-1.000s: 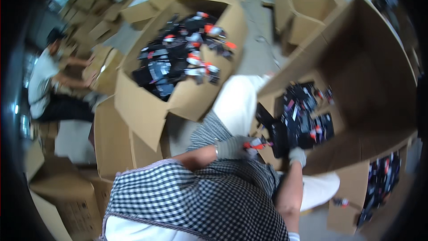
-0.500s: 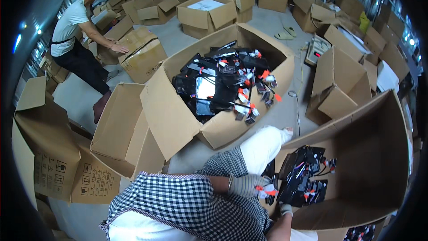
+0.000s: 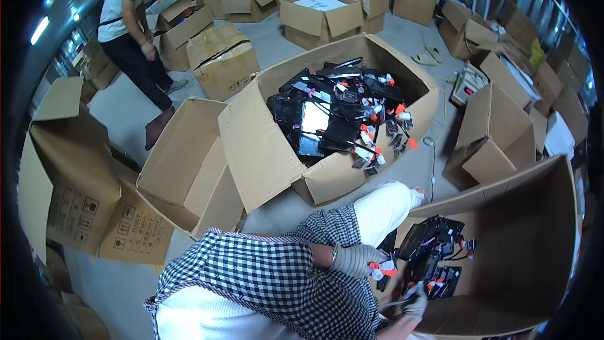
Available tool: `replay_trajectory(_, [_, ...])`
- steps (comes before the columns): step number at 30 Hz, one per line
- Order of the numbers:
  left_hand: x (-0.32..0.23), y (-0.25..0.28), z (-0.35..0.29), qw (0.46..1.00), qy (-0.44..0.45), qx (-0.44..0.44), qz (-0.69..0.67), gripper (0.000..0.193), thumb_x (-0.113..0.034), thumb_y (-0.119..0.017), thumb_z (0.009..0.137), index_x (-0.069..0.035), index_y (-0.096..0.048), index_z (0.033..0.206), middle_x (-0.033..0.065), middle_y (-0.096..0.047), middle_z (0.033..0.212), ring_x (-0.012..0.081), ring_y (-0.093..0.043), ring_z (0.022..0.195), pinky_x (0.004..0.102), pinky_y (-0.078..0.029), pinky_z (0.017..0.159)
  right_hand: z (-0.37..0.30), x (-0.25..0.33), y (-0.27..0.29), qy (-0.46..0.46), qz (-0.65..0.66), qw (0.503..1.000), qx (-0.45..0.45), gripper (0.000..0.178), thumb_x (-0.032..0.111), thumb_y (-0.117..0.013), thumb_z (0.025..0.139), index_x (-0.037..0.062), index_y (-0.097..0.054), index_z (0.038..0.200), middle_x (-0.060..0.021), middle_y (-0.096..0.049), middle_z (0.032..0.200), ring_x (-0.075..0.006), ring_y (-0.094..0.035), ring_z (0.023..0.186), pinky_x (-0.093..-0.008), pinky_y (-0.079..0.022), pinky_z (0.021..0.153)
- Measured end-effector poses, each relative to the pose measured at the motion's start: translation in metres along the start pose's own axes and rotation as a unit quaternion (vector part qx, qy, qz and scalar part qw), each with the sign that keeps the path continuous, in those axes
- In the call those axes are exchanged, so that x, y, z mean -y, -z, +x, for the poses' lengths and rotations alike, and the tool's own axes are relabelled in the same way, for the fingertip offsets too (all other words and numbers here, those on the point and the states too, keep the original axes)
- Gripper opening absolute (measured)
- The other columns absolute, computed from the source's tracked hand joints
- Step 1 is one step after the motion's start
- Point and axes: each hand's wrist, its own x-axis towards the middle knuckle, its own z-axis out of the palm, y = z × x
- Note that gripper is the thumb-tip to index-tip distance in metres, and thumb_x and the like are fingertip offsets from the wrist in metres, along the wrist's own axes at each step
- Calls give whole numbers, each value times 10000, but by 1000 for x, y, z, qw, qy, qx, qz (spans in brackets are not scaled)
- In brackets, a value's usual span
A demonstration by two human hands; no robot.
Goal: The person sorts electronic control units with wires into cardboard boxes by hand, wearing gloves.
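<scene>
Fingers of the gloved right hand (image 3: 415, 303) now show at the near edge of the heap, where half a second ago they were mostly tucked out of sight, and over on the far side the co-worker (image 3: 129, 16) has straightened up, hands off the taped brown carton (image 3: 221, 66). And the heap itself: glossy black plastic units trailing thin wires (image 3: 431, 240), lying inside the deep, open brown cardboard carton (image 3: 516, 239), toward its left end. They look stiff-shelled and fairly light, probably slick under knit gloves, with leads that could snag or pull loose, so the firm casing edges seem the better hold. At that carton's left edge, the left hand in its striped pale knit glove (image 3: 356, 260) is closed around a bunch of orange-and-white connectors (image 3: 382, 269); whether it also grips the dark part just below, I can't tell. The right hand is bent at the heap, but blur hides whether it's holding anything. Farther left of the deep carton, another wide brown carton (image 3: 258, 145) brims with a second black pile (image 3: 333, 110), and beyond that carton's far side sit pale green slippers (image 3: 428, 56).
</scene>
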Motion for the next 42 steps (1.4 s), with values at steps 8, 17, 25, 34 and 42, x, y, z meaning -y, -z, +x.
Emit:
replay_trajectory(8, [-9, 11, 13, 996, 66, -63, -3, 223, -227, -573, 766, -72, -635, 914, 120, -558, 783, 331, -545, 741, 434, -428, 677, -128, 35, -212, 157, -109, 981, 20, 335, 153, -582, 852, -24, -572, 1136, 14, -574, 799, -63, -501, 679, -200, -398, 626])
replay_trajectory(17, [11, -13, 27, 973, 56, 162, -156, 581, -491, -398, 920, -60, -465, 1304, 136, -460, 1329, 312, -377, 1276, 414, -294, 1055, -189, -9, -248, 241, -273, 907, 211, 172, 148, -516, 917, 18, -543, 1026, -34, -512, 965, -133, -502, 870, -259, -450, 764])
replay_trajectory(25, [9, -32, 46, 966, -95, 200, 132, 538, -207, -583, 831, -34, -430, 1317, 150, -451, 1326, 336, -443, 1214, 408, -341, 1025, -197, -10, -218, 111, -13, 951, 289, 347, 215, -554, 906, 51, -540, 1210, -64, -534, 1125, -176, -556, 1030, -298, -466, 874])
replay_trajectory(34, [28, -33, 36, 975, 192, 109, -37, 455, -347, -594, 857, 9, -526, 1131, 113, -623, 1014, 185, -599, 878, 287, -461, 799, -202, -14, -205, 109, 65, 979, 162, 211, 191, -526, 930, 7, -588, 1012, -43, -584, 877, -128, -575, 798, -257, -473, 725])
replay_trajectory(42, [15, -24, 38, 975, 191, 93, -60, 239, -136, -563, 864, -14, -587, 1069, 62, -635, 932, 140, -592, 822, 251, -459, 774, -198, 4, -230, 180, -364, 913, 27, 269, 225, -512, 925, -21, -604, 866, -83, -542, 664, -164, -522, 578, -295, -437, 566])
